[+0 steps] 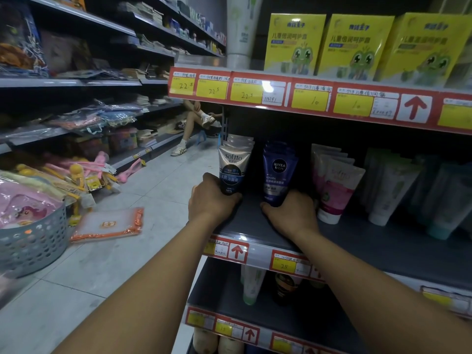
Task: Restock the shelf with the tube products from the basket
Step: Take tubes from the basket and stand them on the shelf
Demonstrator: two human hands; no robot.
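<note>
On the dark grey metal shelf (258, 226), the left hand (210, 200) curls its fingers round the base of a beige-and-navy "softto" cleanser tube (233, 169). Just right of it, the right hand (291, 212) grips a blue "NIVEA MEN HYDRA" tube (278, 172). Yellow tags above read "22.5".

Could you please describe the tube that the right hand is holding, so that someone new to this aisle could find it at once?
Start at the middle shelf, under the row of red and yellow price tags and the yellow frog boxes. Near its left end stand two rows of tubes; the right hand grips the front one of the second row. It is the dark blue Nivea Men tube, unlike the beige Softto tube on its left and the pink-and-white tube on its right.
</note>
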